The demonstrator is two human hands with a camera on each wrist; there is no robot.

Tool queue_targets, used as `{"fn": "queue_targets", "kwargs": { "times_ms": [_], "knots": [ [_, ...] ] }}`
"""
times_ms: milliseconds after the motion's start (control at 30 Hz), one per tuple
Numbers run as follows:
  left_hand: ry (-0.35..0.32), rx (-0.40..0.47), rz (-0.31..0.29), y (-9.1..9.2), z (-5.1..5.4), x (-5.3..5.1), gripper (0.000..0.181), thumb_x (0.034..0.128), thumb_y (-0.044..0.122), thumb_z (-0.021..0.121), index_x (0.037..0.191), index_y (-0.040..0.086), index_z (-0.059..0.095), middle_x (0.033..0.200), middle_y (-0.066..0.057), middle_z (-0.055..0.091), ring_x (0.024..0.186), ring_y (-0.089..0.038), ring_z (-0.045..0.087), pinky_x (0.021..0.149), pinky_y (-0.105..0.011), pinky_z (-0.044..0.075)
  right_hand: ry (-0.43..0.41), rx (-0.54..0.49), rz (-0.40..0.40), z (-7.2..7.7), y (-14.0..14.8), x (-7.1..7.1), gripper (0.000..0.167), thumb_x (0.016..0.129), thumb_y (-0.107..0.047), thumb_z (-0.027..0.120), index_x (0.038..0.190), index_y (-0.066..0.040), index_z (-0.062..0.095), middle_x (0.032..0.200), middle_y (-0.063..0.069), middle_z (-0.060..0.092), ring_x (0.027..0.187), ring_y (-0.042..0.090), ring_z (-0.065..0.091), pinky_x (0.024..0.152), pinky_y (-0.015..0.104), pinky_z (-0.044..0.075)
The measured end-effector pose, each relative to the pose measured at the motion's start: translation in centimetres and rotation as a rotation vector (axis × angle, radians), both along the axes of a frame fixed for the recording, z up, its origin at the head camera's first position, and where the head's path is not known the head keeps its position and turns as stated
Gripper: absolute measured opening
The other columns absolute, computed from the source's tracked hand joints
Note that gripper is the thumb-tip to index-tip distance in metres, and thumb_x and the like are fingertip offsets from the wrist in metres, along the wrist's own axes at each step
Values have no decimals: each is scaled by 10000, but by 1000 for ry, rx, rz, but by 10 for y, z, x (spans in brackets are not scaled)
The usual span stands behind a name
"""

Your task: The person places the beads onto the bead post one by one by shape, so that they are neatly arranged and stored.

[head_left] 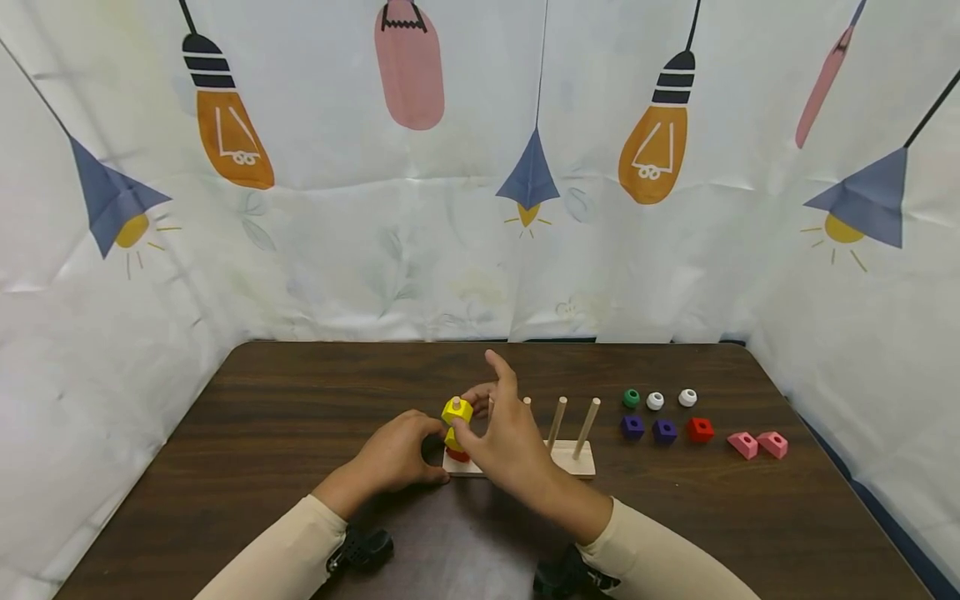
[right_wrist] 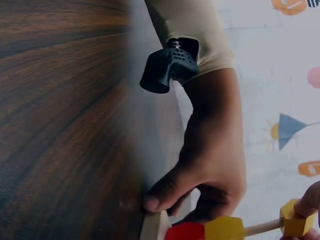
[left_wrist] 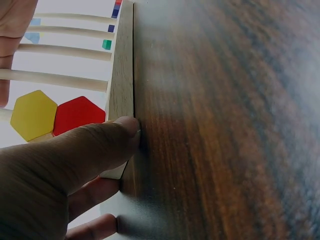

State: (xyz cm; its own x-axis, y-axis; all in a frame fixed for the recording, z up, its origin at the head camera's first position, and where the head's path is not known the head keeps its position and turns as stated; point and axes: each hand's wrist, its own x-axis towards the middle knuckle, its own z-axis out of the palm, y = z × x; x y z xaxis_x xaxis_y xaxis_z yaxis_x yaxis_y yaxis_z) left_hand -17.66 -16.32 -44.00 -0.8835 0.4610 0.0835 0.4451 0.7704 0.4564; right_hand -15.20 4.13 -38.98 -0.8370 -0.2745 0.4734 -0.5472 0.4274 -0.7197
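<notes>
My left hand (head_left: 397,454) grips the near left end of the wooden peg board (left_wrist: 122,75), thumb on its edge, other fingers around its end. On the leftmost peg, a red hexagonal bead (left_wrist: 79,116) sits at the bottom with a yellow hexagonal bead (left_wrist: 34,116) above it. A second yellow hexagonal bead (right_wrist: 294,218) is at the top of that peg, apart from the lower beads, and the peg tip shows through its hole. My right hand (head_left: 517,442) pinches this upper bead between thumb and fingers, index finger raised; the hand hides some middle pegs.
Bare pegs (head_left: 587,427) stand toward the board's right end. Further right lie a green bead (head_left: 631,398), white beads (head_left: 656,401), purple cubes (head_left: 664,431), a red cube (head_left: 701,430) and pink beads (head_left: 743,445). A printed white curtain (head_left: 450,250) surrounds the dark table (head_left: 300,392).
</notes>
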Motion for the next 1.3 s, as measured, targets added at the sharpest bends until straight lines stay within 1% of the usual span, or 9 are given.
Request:
{"fn": "queue_targets", "kwargs": {
  "times_ms": [267,467,567,667,833,933,1033,1133,1300],
  "knots": [
    [3,-14,13,-1,-2,0,416,651,309,976,945,176,714,951,49,655,933,-171,605,799,-425,522,-137,-88,4,-16,-3,2,1097,859,3,797,1590,-49,-19,1004,2,650,840,200,662,778,373,564],
    [-1,-10,8,0,-3,1,402,653,295,974,934,180,710,943,52,660,934,-175,611,794,-428,524,-114,-29,7,-29,-2,2,1105,855,-8,810,1576,-13,-26,991,-16,652,832,122,657,902,403,523],
    [5,-10,6,0,-2,2,399,651,294,974,929,182,711,935,55,658,926,-171,609,792,-425,524,-126,-34,22,-31,0,3,1120,851,-23,820,1583,-28,-28,1057,9,652,888,150,662,914,411,524],
    [13,-11,3,0,-2,1,396,650,293,975,919,185,706,918,68,652,909,-162,603,786,-420,521,-143,-15,28,-32,2,6,1129,851,-68,834,1589,-55,-21,1204,61,646,1033,214,666,912,416,535],
    [23,-4,-5,-1,-2,0,396,653,285,975,926,182,707,918,73,655,909,-161,602,801,-422,524,-146,86,62,-33,13,14,1095,873,-145,822,1598,-67,5,1488,159,497,1289,320,560,1002,474,479],
    [17,-7,-1,-1,-2,0,403,657,287,974,941,176,710,932,68,658,926,-165,604,820,-429,525,-180,158,110,-34,24,19,1058,898,-177,799,1605,-45,23,1561,213,403,1341,348,517,1025,479,466],
    [9,-15,6,-1,-2,0,406,660,296,973,942,177,706,936,68,652,927,-163,599,825,-431,525,-215,228,154,-36,36,23,1014,919,-197,780,1608,-30,55,1550,243,409,1331,338,531,1042,462,455],
    [3,-15,11,-1,-3,-1,406,659,302,973,936,175,704,935,63,649,921,-164,595,824,-433,524,-227,296,191,-41,50,24,932,934,-198,766,1601,-22,139,1516,210,471,1287,301,576,1034,438,467],
    [5,-22,11,0,-3,-1,414,657,314,971,941,170,707,947,62,650,937,-169,596,836,-436,524,-167,431,222,-49,78,25,655,945,-207,751,1494,-51,430,1404,76,603,1237,228,607,1014,429,484]
  ]
}}
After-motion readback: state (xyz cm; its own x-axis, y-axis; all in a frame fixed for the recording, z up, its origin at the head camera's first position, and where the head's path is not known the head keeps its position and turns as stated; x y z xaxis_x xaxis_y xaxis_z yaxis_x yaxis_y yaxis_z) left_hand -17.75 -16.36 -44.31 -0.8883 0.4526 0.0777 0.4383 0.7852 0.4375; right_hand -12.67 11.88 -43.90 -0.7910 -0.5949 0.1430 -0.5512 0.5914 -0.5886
